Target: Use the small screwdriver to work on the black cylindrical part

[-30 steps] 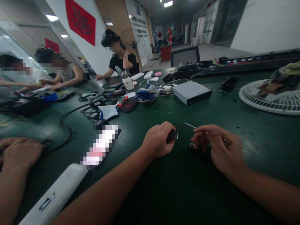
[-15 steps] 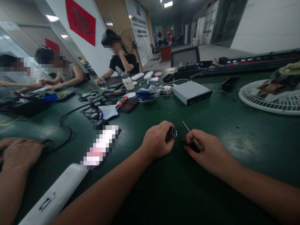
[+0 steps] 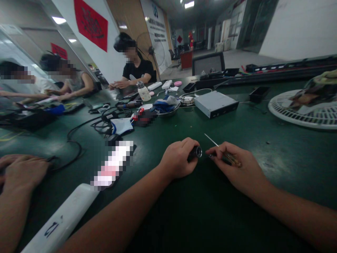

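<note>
While left grip point(image 3: 178, 159) encloses cylinder point(image 3: 194, 152), right point(image 3: 244, 172) clasps screwdriver point(image 3: 232, 159).

1 drive point(image 3: 214, 101) lies on the table point(image 3: 237, 124) behind the right hand point(image 3: 238, 163), left of the grille point(image 3: 289, 114).

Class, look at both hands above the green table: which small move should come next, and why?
Probably bring the small dark piece in the right hand closer to the black cylinder. The left hand holds that cylinder with its rimmed end turned rightward, a gap separates the two, and the screwdriver points away beyond them.
</note>
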The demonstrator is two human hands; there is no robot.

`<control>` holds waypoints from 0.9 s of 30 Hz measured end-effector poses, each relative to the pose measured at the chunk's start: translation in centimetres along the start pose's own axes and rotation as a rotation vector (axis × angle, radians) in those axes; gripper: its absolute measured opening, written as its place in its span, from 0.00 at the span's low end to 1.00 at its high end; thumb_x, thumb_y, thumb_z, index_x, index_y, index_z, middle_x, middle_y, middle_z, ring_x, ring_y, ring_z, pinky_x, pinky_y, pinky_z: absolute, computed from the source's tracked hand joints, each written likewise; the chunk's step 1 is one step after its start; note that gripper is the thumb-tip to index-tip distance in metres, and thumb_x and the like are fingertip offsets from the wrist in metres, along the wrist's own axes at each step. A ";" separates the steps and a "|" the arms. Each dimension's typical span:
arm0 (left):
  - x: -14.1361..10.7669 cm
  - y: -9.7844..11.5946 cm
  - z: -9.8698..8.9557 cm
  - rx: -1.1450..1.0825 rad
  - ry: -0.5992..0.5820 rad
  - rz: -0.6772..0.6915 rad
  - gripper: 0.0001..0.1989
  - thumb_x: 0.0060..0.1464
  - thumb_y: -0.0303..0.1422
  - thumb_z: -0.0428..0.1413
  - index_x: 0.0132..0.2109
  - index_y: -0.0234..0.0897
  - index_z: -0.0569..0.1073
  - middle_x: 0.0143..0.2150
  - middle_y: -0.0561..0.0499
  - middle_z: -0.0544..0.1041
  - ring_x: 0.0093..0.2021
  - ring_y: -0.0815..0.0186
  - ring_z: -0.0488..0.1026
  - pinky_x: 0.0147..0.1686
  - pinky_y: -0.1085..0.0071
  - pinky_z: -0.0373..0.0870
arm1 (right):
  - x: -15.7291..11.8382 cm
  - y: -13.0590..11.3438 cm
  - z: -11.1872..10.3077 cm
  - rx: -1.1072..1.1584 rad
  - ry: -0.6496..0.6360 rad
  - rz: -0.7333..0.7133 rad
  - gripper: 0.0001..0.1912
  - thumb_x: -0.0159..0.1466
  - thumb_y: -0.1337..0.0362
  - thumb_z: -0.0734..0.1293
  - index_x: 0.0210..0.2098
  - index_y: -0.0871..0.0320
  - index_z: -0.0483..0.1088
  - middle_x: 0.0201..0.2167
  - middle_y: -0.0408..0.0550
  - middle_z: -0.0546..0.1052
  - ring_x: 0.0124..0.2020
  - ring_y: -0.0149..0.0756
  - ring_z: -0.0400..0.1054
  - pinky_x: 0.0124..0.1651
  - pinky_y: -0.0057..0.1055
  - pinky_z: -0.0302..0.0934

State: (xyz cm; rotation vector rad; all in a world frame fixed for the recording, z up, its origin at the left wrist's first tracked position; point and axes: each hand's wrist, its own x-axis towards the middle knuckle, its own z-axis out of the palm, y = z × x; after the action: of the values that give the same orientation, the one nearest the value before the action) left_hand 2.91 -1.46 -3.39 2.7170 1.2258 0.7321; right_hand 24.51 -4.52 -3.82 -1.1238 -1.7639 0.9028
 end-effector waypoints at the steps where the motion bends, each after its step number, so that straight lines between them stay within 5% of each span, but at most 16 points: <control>1: 0.0 0.0 0.0 -0.004 -0.013 0.020 0.15 0.51 0.27 0.56 0.47 0.37 0.68 0.43 0.48 0.75 0.40 0.63 0.73 0.39 0.66 0.70 | 0.0 0.0 0.0 0.016 0.023 -0.004 0.08 0.62 0.71 0.67 0.30 0.53 0.64 0.42 0.47 0.79 0.47 0.42 0.75 0.48 0.41 0.67; 15: -0.1 -0.1 -0.3 -0.029 -0.039 0.252 0.15 0.59 0.31 0.57 0.53 0.39 0.71 0.49 0.49 0.79 0.48 0.65 0.76 0.46 0.68 0.70 | -0.3 -0.8 0.0 0.051 0.103 -0.008 0.12 0.60 0.66 0.72 0.30 0.53 0.62 0.37 0.46 0.78 0.40 0.41 0.74 0.44 0.38 0.69; 27: 0.2 0.0 0.1 0.031 -0.010 0.356 0.14 0.64 0.34 0.53 0.54 0.39 0.71 0.48 0.49 0.79 0.44 0.66 0.76 0.43 0.67 0.70 | 0.3 -0.4 0.1 -0.136 0.019 0.078 0.12 0.58 0.62 0.73 0.32 0.54 0.63 0.31 0.43 0.75 0.31 0.36 0.69 0.32 0.33 0.62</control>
State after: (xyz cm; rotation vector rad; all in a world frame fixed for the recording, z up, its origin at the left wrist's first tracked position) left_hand 3.02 -1.31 -3.42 2.9971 0.7620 0.7322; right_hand 24.23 -4.45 -3.39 -1.2923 -1.7983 0.8247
